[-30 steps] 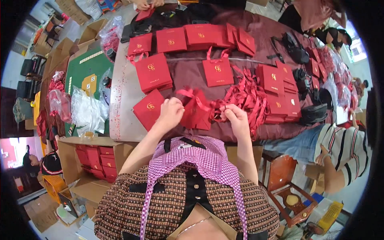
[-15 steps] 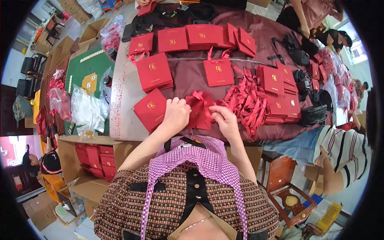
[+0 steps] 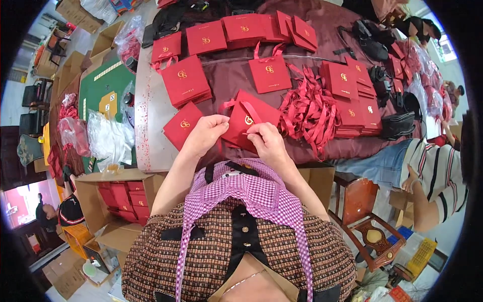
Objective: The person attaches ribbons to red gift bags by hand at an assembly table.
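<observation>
Near the front of the surface (image 3: 147, 126), a red bag (image 3: 240, 132) is framed by both hands: left fingers (image 3: 224, 121) pinched together, their hold unclear, right fingers (image 3: 253, 136) closed on its ribbon (image 3: 250, 111). Beyond, another bag (image 3: 270, 76) is laid.

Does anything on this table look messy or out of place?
Yes, mildly: red ribbons lie in a tangled heap right of the red bag being handled, unlike the stacked bags nearby, and red specks are scattered along the table's pale left strip, possibly scraps. Nothing looks clearly damaged.
</observation>
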Tool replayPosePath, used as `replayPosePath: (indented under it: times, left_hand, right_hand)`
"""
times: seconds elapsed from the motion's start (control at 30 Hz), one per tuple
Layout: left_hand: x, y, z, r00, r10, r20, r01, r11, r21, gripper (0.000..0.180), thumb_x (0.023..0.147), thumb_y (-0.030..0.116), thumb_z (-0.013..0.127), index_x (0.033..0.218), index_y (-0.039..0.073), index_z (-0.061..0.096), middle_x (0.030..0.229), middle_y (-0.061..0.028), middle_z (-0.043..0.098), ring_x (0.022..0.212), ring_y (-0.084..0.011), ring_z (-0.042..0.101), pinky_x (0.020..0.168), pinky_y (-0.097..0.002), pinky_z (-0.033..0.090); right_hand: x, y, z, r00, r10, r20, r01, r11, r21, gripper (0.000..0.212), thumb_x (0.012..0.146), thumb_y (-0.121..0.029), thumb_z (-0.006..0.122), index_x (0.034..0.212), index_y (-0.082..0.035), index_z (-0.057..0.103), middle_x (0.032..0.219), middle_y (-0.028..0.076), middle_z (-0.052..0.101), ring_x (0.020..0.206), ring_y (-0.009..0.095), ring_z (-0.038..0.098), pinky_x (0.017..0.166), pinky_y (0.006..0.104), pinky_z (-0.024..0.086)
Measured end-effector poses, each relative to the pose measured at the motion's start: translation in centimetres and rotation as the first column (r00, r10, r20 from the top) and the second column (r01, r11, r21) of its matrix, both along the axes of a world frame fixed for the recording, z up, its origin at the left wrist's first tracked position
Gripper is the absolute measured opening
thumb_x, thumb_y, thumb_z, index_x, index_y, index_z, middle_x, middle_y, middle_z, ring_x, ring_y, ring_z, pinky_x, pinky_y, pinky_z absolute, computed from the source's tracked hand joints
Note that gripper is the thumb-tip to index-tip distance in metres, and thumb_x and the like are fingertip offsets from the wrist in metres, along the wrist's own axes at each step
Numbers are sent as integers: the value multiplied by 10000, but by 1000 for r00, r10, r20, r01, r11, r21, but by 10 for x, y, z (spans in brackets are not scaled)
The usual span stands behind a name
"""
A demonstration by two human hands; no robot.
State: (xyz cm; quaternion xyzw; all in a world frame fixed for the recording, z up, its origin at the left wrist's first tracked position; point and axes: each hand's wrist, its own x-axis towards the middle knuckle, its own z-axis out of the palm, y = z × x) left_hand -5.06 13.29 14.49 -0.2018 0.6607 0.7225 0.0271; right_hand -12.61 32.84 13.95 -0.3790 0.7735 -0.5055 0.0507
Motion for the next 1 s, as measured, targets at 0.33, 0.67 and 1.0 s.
replayPosePath:
  times: [0.33,0.67,1.0]
  left_hand:
    - [3,2,22,999,-38,-11,38,999,-8,232,882,21,561,1100,-42,612,935,-8,643,833,-58,568,747,-202,460]
    - [3,9,15,993,-67,-94,41,964,-262,201,868,47,572,1022,-72,621,889,-105,670,822,-130,614,723,-267,482]
    - [3,15,19,987,-86,-139,10,882,-472,202,842,70,591,992,-61,626,899,-175,654,857,-251,638,738,-322,491]
  right_hand:
    - [3,-10,7,997,-24,-80,21,999,-29,112,779,-76,654,863,-42,590,816,93,614,808,286,578,748,378,429]
    - [4,-17,11,996,-18,-88,21,999,42,120,806,-112,636,853,-38,555,778,136,610,770,331,575,707,430,424]
    - [0,-17,24,982,11,187,-41,987,158,162,827,-128,603,868,11,531,764,220,621,759,398,616,662,471,471]
